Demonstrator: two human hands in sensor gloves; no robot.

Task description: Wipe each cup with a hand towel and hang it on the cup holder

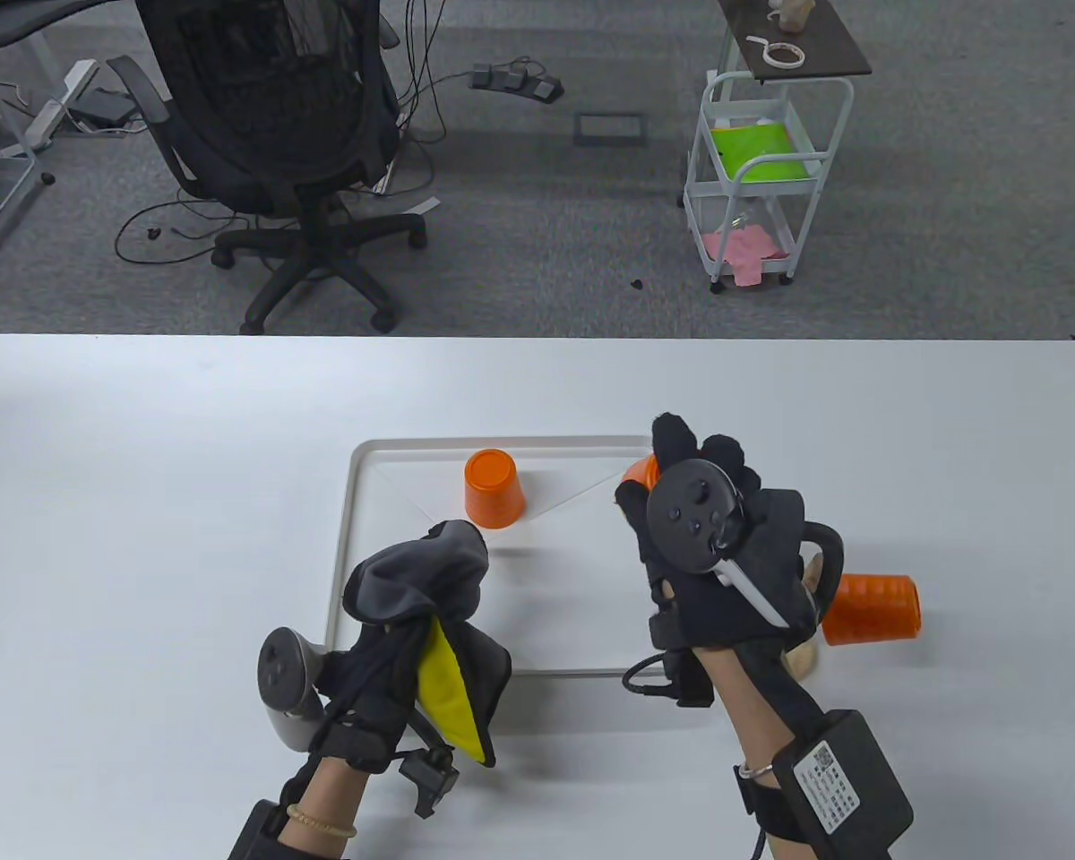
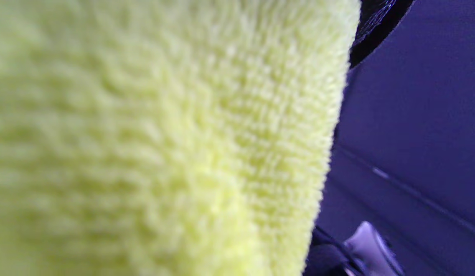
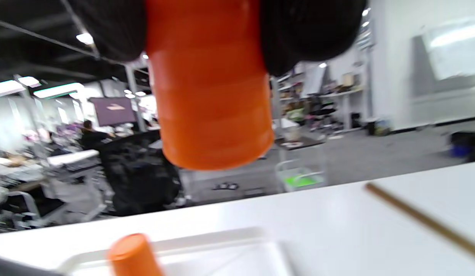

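My left hand grips a bunched hand towel, grey outside and yellow inside, over the tray's near left part. The towel's yellow pile fills the left wrist view. My right hand holds an orange cup above the tray's right edge; its fingers curl round the cup, which is lifted off the table. A second orange cup stands upside down on the white tray. A third orange cup lies sideways on the wooden cup holder, mostly hidden behind my right wrist.
A thin wooden peg of the holder slants at the right of the right wrist view. Beyond the table's far edge stand a black office chair and a white trolley, with cables on the floor.
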